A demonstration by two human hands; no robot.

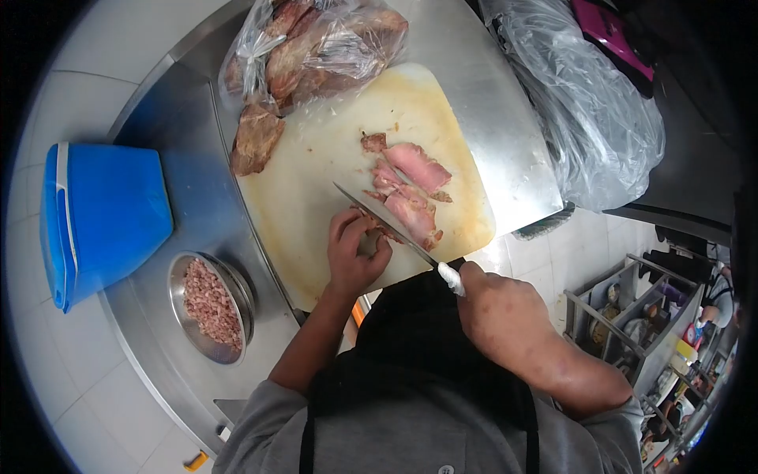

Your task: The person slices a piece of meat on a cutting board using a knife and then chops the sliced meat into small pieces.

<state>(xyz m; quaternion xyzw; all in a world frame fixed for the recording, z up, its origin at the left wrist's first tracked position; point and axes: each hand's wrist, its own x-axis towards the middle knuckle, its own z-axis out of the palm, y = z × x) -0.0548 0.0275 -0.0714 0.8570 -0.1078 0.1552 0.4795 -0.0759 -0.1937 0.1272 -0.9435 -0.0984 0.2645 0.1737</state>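
I view a steel counter (505,134) carrying a white cutting board (288,213), with tiled floor (537,249) at the right; the meat slices (418,167) lie right of the board's centre. Bagged meat (288,67) overlaps the board's far-left edge; a blue container (114,217) and a colander (207,345) stand left. My right hand (501,312) is wrapped around the knife (401,230); my left hand (355,257) is curled by the blade, whether pinching meat I cannot tell.
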